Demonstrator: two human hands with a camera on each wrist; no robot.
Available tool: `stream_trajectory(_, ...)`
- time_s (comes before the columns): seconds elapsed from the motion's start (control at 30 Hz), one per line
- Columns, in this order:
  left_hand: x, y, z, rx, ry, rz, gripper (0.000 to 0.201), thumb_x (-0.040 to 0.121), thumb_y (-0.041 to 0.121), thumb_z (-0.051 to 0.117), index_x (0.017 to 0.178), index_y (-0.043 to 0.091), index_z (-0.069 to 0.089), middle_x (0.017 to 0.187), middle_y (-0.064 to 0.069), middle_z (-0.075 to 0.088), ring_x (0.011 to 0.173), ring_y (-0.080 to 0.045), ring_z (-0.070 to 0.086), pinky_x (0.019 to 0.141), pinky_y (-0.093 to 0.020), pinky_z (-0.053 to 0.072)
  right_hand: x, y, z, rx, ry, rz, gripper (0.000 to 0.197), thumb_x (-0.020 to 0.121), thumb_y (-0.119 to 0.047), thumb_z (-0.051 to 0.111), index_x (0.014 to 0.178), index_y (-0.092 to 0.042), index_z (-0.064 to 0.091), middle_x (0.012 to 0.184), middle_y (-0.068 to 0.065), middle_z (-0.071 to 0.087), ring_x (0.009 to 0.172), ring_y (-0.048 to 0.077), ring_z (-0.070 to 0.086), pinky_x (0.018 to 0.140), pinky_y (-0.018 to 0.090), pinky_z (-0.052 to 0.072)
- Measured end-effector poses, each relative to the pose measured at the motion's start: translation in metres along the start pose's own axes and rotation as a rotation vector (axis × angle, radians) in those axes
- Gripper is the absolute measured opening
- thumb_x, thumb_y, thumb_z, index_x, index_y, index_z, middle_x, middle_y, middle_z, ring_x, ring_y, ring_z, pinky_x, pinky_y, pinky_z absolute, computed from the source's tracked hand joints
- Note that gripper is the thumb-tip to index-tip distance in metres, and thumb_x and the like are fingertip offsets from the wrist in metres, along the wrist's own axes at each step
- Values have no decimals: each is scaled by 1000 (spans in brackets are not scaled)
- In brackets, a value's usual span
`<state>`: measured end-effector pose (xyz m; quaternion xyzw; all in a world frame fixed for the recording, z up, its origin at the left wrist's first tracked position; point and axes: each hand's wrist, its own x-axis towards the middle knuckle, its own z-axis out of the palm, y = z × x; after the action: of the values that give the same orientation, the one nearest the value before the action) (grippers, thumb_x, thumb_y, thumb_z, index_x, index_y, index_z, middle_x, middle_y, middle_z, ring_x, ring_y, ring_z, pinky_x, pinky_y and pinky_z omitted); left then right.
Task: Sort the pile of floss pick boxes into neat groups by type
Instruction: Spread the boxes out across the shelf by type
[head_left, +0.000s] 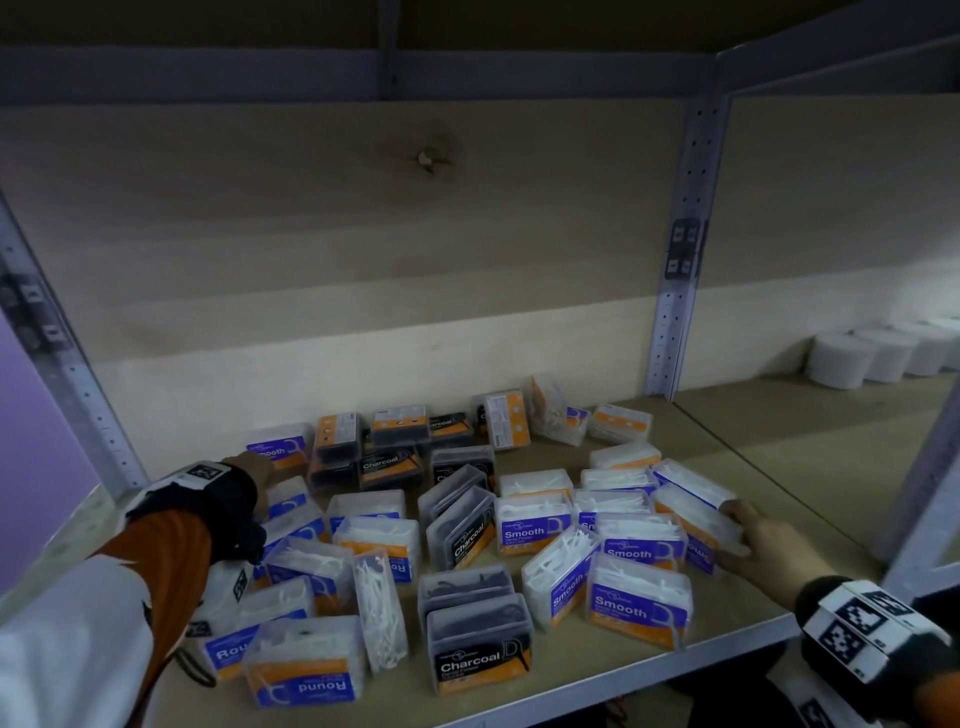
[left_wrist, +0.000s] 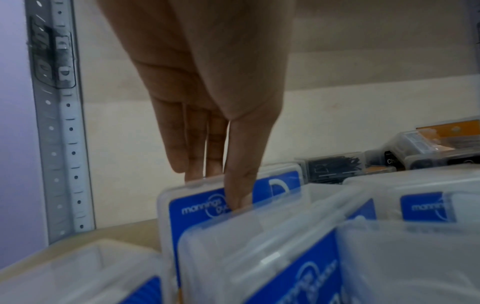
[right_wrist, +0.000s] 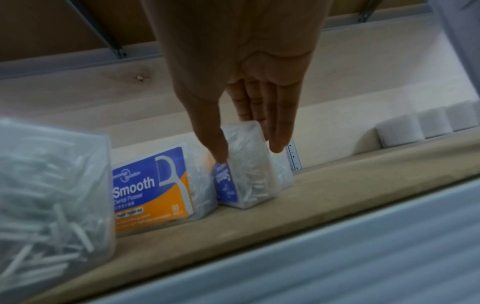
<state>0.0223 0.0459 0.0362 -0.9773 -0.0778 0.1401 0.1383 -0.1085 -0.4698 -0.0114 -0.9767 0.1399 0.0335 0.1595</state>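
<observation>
- Right hand (right_wrist: 246, 98): thumb on one broad face and fingers (right_wrist: 279, 131) on the other of a clear plastic floss pick box with a blue "Smooth" label (right_wrist: 244, 176). The box stands on edge at the right end of the pile, touching the wooden shelf board (right_wrist: 337, 197). The hand is narrowed to the box's thickness.
- Left hand (left_wrist: 207, 107): thumb on the front and straight fingers (left_wrist: 194, 156) behind the top rim of an upright clear box with a blue label (left_wrist: 197, 205) at the left rear of the pile. It pinches the rim lightly.
- Pile of floss pick boxes (head_left: 467, 535): loosely mixed on the shelf. Blue "Smooth" boxes lie mostly right, a blue "Round" box (head_left: 306, 660) front left, and black "Charcoal" boxes (head_left: 478, 644) in the centre and rear. Sorting appears barely begun.
- Doing the step well, as a judgement: lift each pinched box straight up to clear its neighbours, read the label before placing it, and set it flush against boxes of the same type. The thin walls may flex, so the grip should be firm but not crushing.
- View differences: only the head view shows the whole spread and both hands. The right wrist view alone confirms the thumb-and-finger hold and a neighbouring "Smooth" box (right_wrist: 153, 189). The left wrist view alone shows the thumb over the rim; the type name on that box is hidden there.
- White cylindrical rolls (head_left: 857, 353) stand in the next bay, well apart.
</observation>
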Motion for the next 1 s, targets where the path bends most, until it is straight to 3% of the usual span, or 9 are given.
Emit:
stream_trajectory(0.27,11,-16,12,12,-36,80,65,81,27,69,138,12,44,137,-8,52,125,-20,52,104,-26,41,0,-1,-2,-13,10,9,63,88,-29,63,140,-9,35,137,9,51,119,22,57,88,25,44)
stream_trajectory(0.57,16,-10,10,11,-109,72,60,90,21,60,144,11,36,146,-7,42,134,-19,42,110,-24,35,2,1,-6,-49,23,-20,59,90,-34,58,140,-11,37,138,6,47,118,20,56,90,24,44)
stream_trajectory(0.8,28,-21,6,43,-113,73,61,80,41,68,134,19,51,137,-1,53,125,-16,51,108,-28,40,17,-14,-29,-91,48,-122,50,93,-34,54,137,-13,42,136,4,48,117,17,54,94,23,43)
stream_trajectory(1.0,40,-5,-19,16,-63,113,42,87,34,61,128,22,57,133,1,56,122,-15,53,103,-23,41,46,-32,-54,-179,72,-217,50,95,-36,49,141,-19,38,142,-1,45,124,14,51,99,20,40)
